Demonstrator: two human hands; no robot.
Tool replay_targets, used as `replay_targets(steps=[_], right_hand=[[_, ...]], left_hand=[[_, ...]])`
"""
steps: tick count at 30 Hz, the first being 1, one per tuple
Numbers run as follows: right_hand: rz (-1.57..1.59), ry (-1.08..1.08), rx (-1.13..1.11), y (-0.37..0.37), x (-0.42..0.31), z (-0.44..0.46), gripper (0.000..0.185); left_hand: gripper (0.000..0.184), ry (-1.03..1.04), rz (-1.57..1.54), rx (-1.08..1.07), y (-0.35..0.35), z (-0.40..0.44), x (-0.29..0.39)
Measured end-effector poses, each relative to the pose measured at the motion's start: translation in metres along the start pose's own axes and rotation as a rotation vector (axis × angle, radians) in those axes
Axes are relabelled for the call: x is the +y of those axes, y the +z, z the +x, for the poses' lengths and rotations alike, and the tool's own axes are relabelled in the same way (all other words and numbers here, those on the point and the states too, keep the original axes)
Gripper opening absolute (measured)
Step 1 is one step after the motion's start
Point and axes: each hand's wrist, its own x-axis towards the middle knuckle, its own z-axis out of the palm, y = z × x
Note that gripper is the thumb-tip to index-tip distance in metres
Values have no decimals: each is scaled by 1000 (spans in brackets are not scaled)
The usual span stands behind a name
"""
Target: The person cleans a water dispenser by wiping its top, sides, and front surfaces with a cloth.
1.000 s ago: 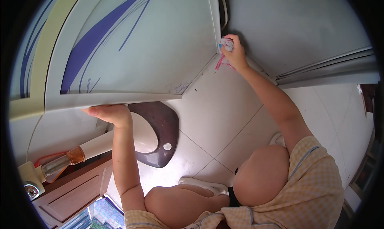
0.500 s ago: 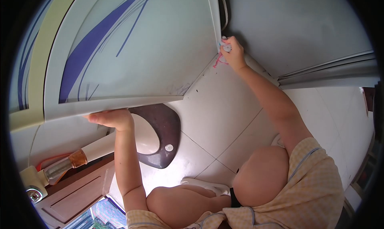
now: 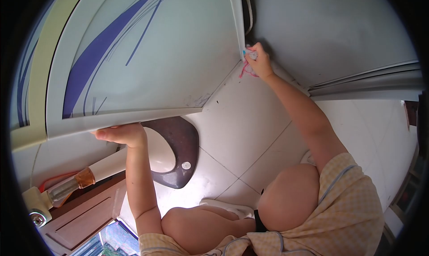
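Observation:
My right hand (image 3: 260,61) is closed around a bunched whitish cloth (image 3: 251,55) with pink edging and a loose pink strand. It presses the cloth at the lower corner where a glossy pale cabinet panel (image 3: 170,55) with purple swooshes meets a narrow gap. My left hand (image 3: 123,134) holds the white frame edge (image 3: 147,116) of that panel on the near side. Its thumb lies along the edge, and most of its fingers are hidden by the frame.
A large grey surface (image 3: 330,32) rises right of the gap, where a pale cable (image 3: 249,14) hangs. Below my left hand stands a dark base (image 3: 184,155) with a white pole (image 3: 109,162). Tiled floor (image 3: 241,135) lies between my knees and the panel; a brown wooden door (image 3: 85,216) is lower left.
My right hand and the cloth have shifted slightly down along the corner, and more of the cloth shows. My left hand stays on the panel edge. The whole view has drifted slightly.

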Motion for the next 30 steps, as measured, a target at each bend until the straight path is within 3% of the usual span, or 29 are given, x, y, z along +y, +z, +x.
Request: replay_targets(steps=[3,6,9,11,12,14,18,22,25,30], right_hand=[[-86,32,-61,4,17,-4,23],[-40,45,-26,2,-4,-1,24],[30,48,-16,2,-3,2,24],[-41,136,-81,-3,8,-1,24],[-108,226,-143,-4,12,-4,24],[-117,160,-117,-3,20,-2,24],[-33,19,-28,-4,-5,4,23],[-23,30,-44,-6,6,4,24],[-114,197,-129,-6,15,5,26],[-16,7,-28,-7,-11,13,25]], left_hand=[[64,111,43,64,10,3,7],[78,-35,63,6,-5,-3,0],[79,-64,43,48,2,-3,6],[60,78,76,50,10,0,13],[60,78,73,51,15,0,16],[58,67,-13,190,26,4,17],[58,91,113,29,8,2,12],[57,93,125,68,9,1,13],[57,82,95,75,13,1,14],[58,-2,-26,55,14,-1,13]])
